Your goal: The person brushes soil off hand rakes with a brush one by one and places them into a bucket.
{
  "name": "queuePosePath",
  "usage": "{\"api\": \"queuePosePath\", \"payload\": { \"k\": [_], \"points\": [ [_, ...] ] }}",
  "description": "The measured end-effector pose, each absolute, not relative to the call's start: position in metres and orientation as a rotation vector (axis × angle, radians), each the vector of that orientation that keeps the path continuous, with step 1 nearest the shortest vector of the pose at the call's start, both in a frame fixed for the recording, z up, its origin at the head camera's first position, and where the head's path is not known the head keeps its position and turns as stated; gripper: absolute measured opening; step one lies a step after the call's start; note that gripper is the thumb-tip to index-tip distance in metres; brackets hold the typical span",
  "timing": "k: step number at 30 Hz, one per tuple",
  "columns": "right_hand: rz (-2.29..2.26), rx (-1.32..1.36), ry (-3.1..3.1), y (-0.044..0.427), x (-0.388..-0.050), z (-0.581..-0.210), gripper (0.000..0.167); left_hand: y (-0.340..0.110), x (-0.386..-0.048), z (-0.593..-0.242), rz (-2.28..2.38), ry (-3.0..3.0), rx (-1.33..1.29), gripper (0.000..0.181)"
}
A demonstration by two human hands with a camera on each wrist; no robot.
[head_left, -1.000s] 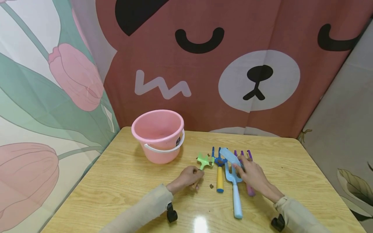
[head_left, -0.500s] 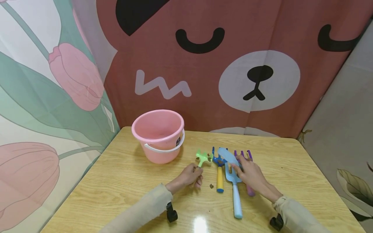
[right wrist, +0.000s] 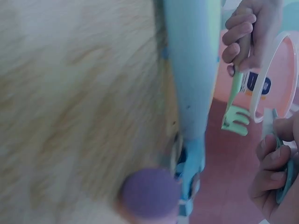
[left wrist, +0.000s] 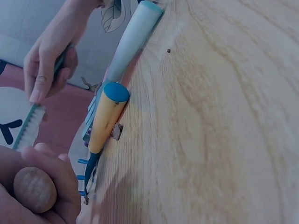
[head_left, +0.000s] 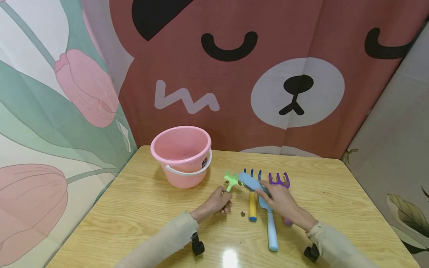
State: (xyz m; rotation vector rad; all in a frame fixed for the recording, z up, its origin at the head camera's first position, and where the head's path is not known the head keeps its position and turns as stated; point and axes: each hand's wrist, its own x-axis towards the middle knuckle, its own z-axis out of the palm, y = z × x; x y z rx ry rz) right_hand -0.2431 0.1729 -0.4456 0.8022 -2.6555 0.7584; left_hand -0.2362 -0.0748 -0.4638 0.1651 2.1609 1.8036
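My left hand (head_left: 214, 201) grips the brown handle of a small light-green rake (head_left: 231, 181), its tines pointing away from me. The handle's round end (left wrist: 35, 190) shows in the left wrist view. In my right hand (head_left: 284, 200) is a light-blue brush (head_left: 248, 180); its pale bristles (left wrist: 32, 127) face down. The brush head is close beside the green tines; contact cannot be made out. Beneath the brush and right hand lie a blue rake with a yellow handle (head_left: 253, 209) and a light-blue fork (head_left: 272, 230), whose tines are mostly hidden. A purple rake (head_left: 279, 180) lies partly behind the right hand.
A pink bucket (head_left: 186, 180) with a white handle stands at the back left of the wooden table (head_left: 134, 208). Brown crumbs, one crumb (head_left: 242, 214) left of the yellow handle, dot the tabletop. Printed cloth (head_left: 231, 82) hangs behind.
My right hand has moved left with the brush, from over the blue rake toward the green rake. The green rake has shifted slightly left and turned more upright in the left hand.
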Motion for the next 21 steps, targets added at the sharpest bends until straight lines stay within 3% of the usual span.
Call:
{"api": "queuePosePath", "payload": {
  "k": [13,21],
  "points": [
    [0.662,0.849,-2.728,0.152,-0.252,-0.448,0.035,-0.072,-0.236,-0.465,1.645,2.283,0.275,0.025],
    [0.681,0.814,-2.769,0.153,-0.249,-0.45,0.036,-0.074,-0.238,-0.465,1.636,2.342,0.282,0.021]
  ]
}}
